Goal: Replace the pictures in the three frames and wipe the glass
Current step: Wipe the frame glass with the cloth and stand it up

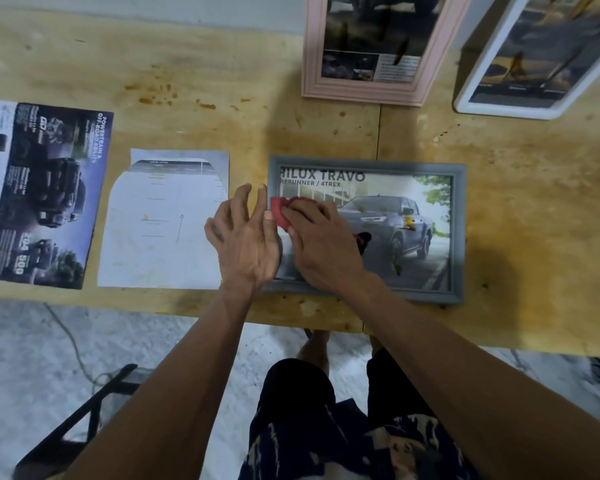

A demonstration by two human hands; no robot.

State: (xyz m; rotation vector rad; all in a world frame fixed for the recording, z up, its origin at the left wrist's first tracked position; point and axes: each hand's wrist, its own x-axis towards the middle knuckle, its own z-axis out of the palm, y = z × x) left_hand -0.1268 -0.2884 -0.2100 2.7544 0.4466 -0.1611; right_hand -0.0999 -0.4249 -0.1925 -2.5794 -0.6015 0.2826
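Grey frame [366,228] refilled, wiping under way: right hand [321,242] grip pressing red cloth [280,211] at glass's nine o'clock. Left hand [245,233] grip loose, fingers spread, steadying the frame edge. Pink frame [378,46] and white frame [541,53] at twelve o'clock apparently filled; wiping status undetermined.

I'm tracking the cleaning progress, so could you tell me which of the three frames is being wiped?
The grey frame: the right hand presses a red cloth on it.

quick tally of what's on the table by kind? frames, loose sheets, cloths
Picture frames: 3, grey, pink, white
Loose printed sheets: 2, dark truck page, pale page
Cloths: 1, red cloth under the right hand on the grey frame's glass; left hand rests at that frame's left edge
Total: 6
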